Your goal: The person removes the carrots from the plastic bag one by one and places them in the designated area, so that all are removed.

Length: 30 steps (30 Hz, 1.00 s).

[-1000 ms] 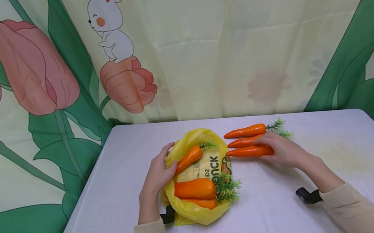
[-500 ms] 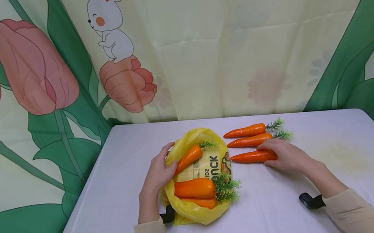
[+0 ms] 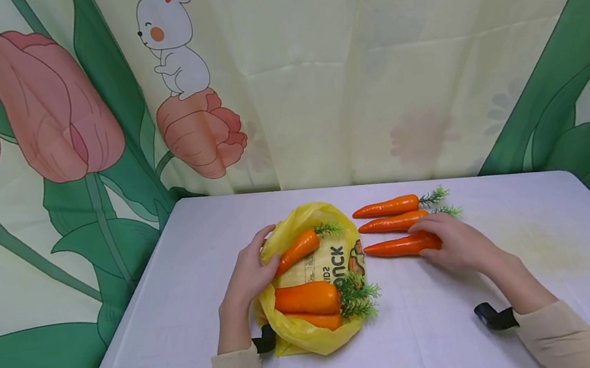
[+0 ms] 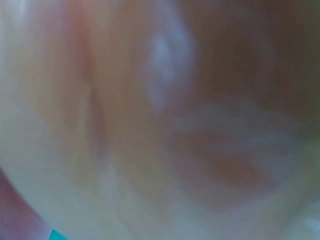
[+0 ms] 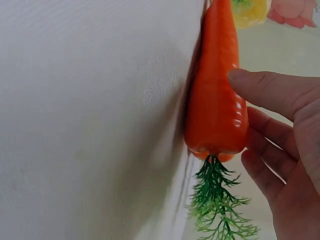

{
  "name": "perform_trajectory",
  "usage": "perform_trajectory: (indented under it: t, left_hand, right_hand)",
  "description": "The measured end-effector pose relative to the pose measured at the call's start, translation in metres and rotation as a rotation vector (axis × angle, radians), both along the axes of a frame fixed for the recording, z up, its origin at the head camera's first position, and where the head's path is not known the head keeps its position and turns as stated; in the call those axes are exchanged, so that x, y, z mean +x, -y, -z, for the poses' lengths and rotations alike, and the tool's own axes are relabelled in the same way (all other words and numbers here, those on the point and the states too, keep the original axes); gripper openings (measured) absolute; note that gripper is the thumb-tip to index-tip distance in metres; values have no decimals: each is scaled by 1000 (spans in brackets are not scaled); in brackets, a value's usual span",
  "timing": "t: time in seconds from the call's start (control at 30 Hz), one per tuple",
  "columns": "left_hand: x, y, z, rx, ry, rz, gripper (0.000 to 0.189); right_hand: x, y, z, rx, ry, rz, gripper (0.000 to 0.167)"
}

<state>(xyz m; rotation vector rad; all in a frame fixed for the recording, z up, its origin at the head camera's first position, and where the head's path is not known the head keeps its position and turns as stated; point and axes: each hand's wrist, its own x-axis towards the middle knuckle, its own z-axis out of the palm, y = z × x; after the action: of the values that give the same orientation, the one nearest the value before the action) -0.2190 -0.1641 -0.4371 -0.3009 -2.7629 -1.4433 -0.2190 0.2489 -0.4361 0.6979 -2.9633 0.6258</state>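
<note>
The left hand [image 3: 248, 273] grips the left rim of a yellow plastic bag [image 3: 322, 343], its thumb over the bag's mouth by the tip of a carrot [image 3: 300, 250]. Two thicker carrots [image 3: 308, 299] with green tops lie lower in the bag. Blurred pale and orange shapes fill the left wrist view. On the table, a carrot [image 3: 399, 247] lies in front of two others, its tip toward the bag. Above its thick end is the right hand [image 3: 457, 244]. In the right wrist view, the thumb overlaps that carrot [image 5: 215, 95] and the loosely bent fingers are beside it.
Behind the nearest carrot lie a middle carrot [image 3: 389, 224] and a far carrot [image 3: 387, 207], roughly parallel, with leafy tops to the right. A white cloth covers the table [image 3: 175, 308]. A curtain [image 3: 317, 108] with tulips and a rabbit hangs behind it.
The right hand has drawn the nearest carrot toward the person, away from the middle one, then shifted slightly right while the carrot stayed. The left hand and bag look unchanged.
</note>
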Motion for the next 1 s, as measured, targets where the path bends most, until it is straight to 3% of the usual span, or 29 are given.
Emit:
perform_trajectory:
  t: [0.2,1.0]
  left_hand:
    - [0,1,-1,-3,-10,2,58]
    - [-1,1,1,8,0,-7,59]
  right_hand:
    - [1,-4,-1,51,-1,37,34]
    - [-5,0,5,42,-61,53,33]
